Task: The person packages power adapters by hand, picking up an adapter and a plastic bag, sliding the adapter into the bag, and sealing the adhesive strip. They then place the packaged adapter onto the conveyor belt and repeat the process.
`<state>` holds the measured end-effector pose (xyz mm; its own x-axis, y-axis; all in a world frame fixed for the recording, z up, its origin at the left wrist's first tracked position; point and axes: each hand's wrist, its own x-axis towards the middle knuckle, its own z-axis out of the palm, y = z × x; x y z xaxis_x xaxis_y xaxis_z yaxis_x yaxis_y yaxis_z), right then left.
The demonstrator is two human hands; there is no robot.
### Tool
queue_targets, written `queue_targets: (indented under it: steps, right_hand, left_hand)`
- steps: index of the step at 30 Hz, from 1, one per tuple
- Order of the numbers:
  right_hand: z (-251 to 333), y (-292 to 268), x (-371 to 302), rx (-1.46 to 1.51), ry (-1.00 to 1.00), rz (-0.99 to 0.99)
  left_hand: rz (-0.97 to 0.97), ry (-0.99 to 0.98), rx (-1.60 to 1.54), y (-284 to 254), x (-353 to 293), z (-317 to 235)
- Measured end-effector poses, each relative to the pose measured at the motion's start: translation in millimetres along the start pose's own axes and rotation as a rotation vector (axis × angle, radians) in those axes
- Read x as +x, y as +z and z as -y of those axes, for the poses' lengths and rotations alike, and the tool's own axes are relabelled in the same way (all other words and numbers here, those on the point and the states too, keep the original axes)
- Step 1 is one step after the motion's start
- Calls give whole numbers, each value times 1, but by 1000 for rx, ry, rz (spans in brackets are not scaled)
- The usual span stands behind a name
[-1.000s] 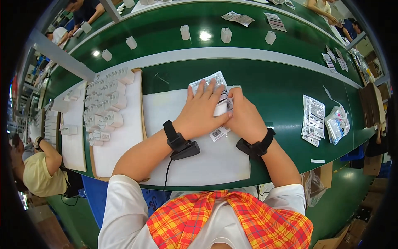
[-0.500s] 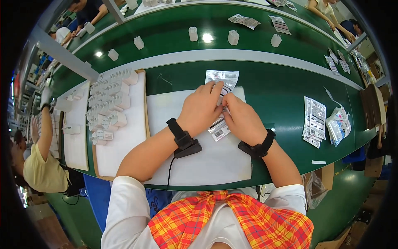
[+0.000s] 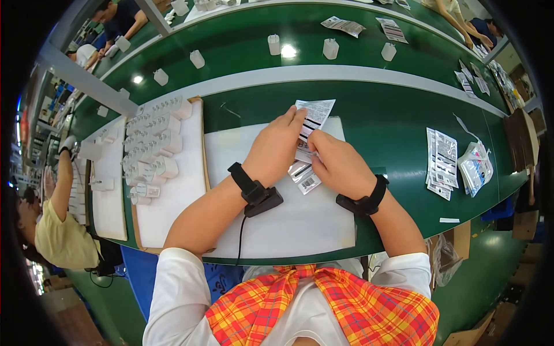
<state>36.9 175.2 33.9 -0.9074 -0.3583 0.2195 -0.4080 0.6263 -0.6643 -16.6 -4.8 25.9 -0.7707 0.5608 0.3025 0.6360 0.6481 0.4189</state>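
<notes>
A silver printed foil pouch [image 3: 315, 113] is held over the white work sheet [image 3: 277, 225], its upper part sticking out beyond my fingers. My left hand [image 3: 278, 141] is closed on the pouch's left side, fingers pointing away from me. On the right side, my right hand [image 3: 340, 161] pinches the pouch's edge between thumb and curled fingers. Below my hands a silver piece with a barcode [image 3: 306, 177] shows on the sheet; I cannot tell whether it belongs to the same pouch. Both wrists wear black straps with small boxes.
White plug chargers [image 3: 167, 141] stand in rows on a board at left. Flat pouches [image 3: 441, 158] and a plastic bag [image 3: 476, 167] lie at right. Across a grey rail [image 3: 346, 73], several chargers [image 3: 330, 49] sit on a green belt. A person [image 3: 63, 230] works at far left.
The pouch top has tilted right and my left hand has shifted slightly, uncovering more of its printed middle. The chargers beyond the rail have moved a little to the right.
</notes>
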Motion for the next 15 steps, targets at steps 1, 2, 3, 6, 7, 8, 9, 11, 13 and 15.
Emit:
queue_targets:
  steps: [1, 2, 3, 6, 7, 8, 9, 11, 13, 15]
  right_hand:
    - [0, 1, -3, -1, 4, 4]
    - [-1, -1, -2, 10, 11, 5]
    - [-2, -2, -2, 20, 17, 5]
    - [1, -8, -1, 50, 20, 16]
    - [5, -8, -2, 76, 19, 31]
    - [7, -8, -4, 102, 19, 44]
    - [6, -9, -4, 101, 21, 47]
    - [-3, -14, -6, 232, 12, 5]
    - [-15, -20, -7, 295, 11, -20]
    - [-26, -25, -8, 715, 74, -131]
  left_hand:
    - [2, -2, -5, -5, -1, 0]
    - [37, -29, -8, -12, 1, 2]
    - [72, -55, -12, -19, 2, 3]
    - [85, -97, -67, -23, 8, 14]
    - [68, -117, -119, -22, 8, 18]
    - [52, -137, -170, -20, 8, 21]
    - [52, -139, -173, -19, 8, 25]
    - [-26, 34, -406, -15, 9, 31]
    - [-63, 126, -523, -17, 13, 25]
    - [-67, 93, -666, -20, 10, 15]
